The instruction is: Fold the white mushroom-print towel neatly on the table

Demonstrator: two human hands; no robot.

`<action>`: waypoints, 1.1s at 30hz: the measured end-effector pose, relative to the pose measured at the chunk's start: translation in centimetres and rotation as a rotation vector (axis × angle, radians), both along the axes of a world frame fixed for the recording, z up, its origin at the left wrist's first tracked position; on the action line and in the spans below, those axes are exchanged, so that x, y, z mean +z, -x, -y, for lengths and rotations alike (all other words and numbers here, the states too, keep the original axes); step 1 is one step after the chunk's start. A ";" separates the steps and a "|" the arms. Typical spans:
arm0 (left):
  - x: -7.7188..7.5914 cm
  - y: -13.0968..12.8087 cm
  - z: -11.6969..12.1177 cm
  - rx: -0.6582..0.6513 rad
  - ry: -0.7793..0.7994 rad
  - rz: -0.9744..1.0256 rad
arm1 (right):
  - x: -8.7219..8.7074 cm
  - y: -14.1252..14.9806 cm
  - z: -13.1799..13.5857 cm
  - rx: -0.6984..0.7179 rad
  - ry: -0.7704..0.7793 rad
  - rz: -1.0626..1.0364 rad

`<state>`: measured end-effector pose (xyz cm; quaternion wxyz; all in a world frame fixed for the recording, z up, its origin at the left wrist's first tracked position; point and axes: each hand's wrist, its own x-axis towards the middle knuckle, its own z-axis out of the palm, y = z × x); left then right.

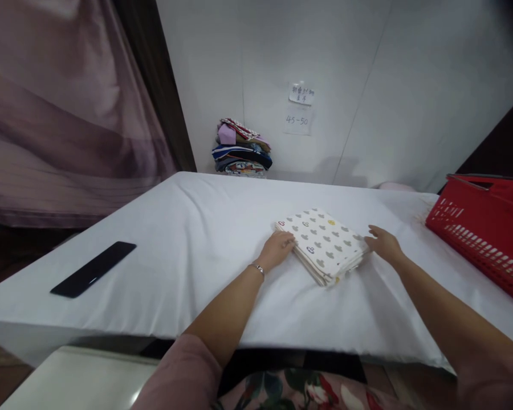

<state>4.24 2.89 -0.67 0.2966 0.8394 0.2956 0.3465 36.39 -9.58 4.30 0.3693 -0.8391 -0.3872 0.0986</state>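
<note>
A folded white cloth (325, 242) printed with grey cloud-like shapes and a few coloured ones lies flat in several layers on the white-covered table. At its left corner, my left hand (279, 247) has its fingers curled over the edge, closed on the layers. A silver bracelet (259, 270) circles the left wrist. By the opposite corner, my right hand (383, 245) is open, with finger and thumb apart and some fingers touching the cloth's edge; its lower fingers are partly hidden.
A red plastic basket (491, 233) stands at the table's right end. A dark flat slab (94, 269) lies on the left. Folded fabrics (242, 149) are stacked against the wall behind the table. Paper signs (298, 121) hang above, and a pink curtain (68, 114) covers the left side.
</note>
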 end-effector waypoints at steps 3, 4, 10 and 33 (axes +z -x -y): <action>0.0 0.4 -0.4 0.117 -0.009 -0.048 | -1.2 4.2 0.6 0.128 -0.076 0.072; 0.0 0.7 -0.6 0.158 0.003 -0.072 | -1.8 6.0 1.0 0.191 -0.126 0.078; -0.3 1.8 -1.7 0.317 0.078 -0.144 | -4.0 13.8 4.0 0.556 -0.196 0.226; 0.1 -0.4 -6.0 0.293 0.132 -0.264 | -6.4 15.6 4.7 0.647 -0.164 0.733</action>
